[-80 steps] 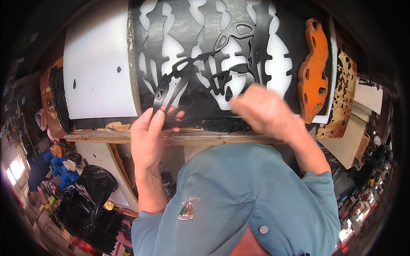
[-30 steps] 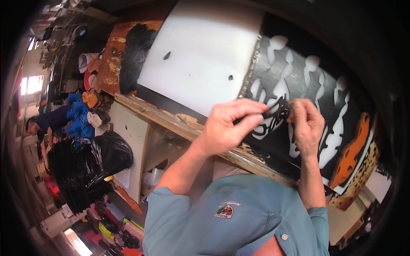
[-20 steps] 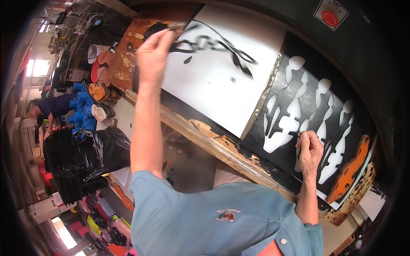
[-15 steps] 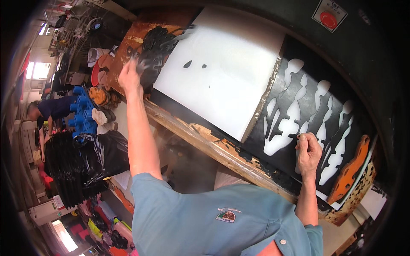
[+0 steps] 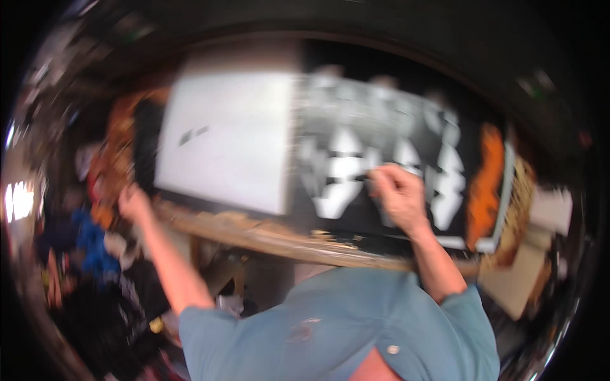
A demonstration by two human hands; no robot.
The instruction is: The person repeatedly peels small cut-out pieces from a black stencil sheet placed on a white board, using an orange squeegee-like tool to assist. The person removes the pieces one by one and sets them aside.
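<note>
My right hand is over a black sheet with white, wavy cut-out shapes showing through it. Its thumb and index finger are pinched together beside one of the large white shapes; what sits between them, if anything, is too small to make out. My left hand reaches out to the far left, at the near edge of the worktable, below a dark pile of black pieces. Motion blur smears its curled fingers, so I cannot see if it holds anything. Between my hands lies a white board with two small dark bits on it.
An orange wavy-edged piece lies at the right end of the black sheet. The table's wooden front edge runs close to my body. Blue items and black bundles stand on the lower left.
The whole view has turned and blurred. My left hand has come away from the dark pile toward the table's near edge. My right hand stays pinched over about the same part of the black sheet.
</note>
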